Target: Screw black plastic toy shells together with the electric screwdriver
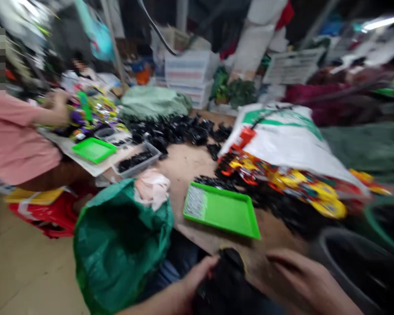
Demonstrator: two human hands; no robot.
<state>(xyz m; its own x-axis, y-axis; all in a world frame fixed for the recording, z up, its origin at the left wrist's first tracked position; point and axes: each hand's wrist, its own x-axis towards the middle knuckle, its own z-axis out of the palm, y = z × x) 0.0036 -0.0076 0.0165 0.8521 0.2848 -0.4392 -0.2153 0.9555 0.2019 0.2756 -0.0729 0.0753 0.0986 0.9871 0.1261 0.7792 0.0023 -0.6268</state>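
At the bottom of the head view my left hand (200,275) is closed around a black, soft-looking piece (230,280) with a thin yellowish edge. Blur hides what kind of thing it is. My right hand (305,275) is off to the right, apart from the black piece, with its fingers stretched leftward and nothing visible in them. Just beyond both hands lies a bright green tray (230,212) on the table, with many small silvery pieces (196,201) gathered at its left end. A green sack (118,245) gapes beside my left forearm, a pale cloth (153,188) on its rim.
A white sack (279,135) spills yellow and red pieces (295,181) at the right. Black pieces (184,131) cover the table's back. Dark tubs (328,258) stand by my right arm. Leftward are a clear box (138,164), another green tray (94,149) and a person in pink (19,135).
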